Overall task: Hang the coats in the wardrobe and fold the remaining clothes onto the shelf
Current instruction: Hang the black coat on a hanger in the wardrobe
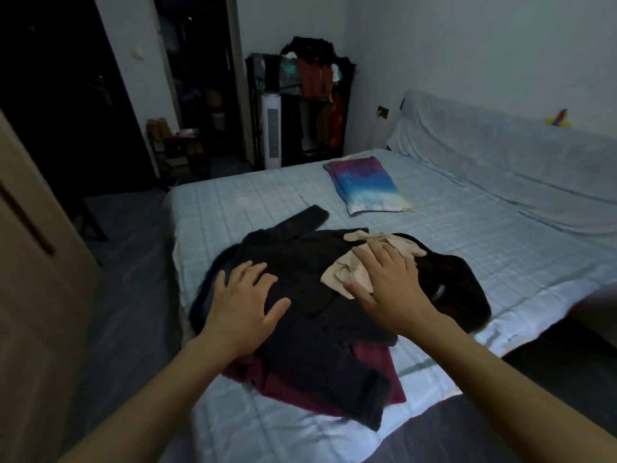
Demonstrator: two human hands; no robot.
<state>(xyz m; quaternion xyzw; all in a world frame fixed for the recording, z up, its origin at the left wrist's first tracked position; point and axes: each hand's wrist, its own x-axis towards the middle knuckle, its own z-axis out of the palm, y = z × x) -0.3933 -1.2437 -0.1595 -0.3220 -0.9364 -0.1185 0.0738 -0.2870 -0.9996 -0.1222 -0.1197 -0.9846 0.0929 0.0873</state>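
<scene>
both hands [245,297] spread, black coat [300,262]

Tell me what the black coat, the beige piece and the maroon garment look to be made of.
Black coat: thick matte cloth, perhaps wool-like; it lies in heavy, broad folds. Beige piece: thin soft fabric, crumpled into fine creases under the right hand. Maroon garment: matte cloth, knit or woven; the dim light hides its texture.
</scene>
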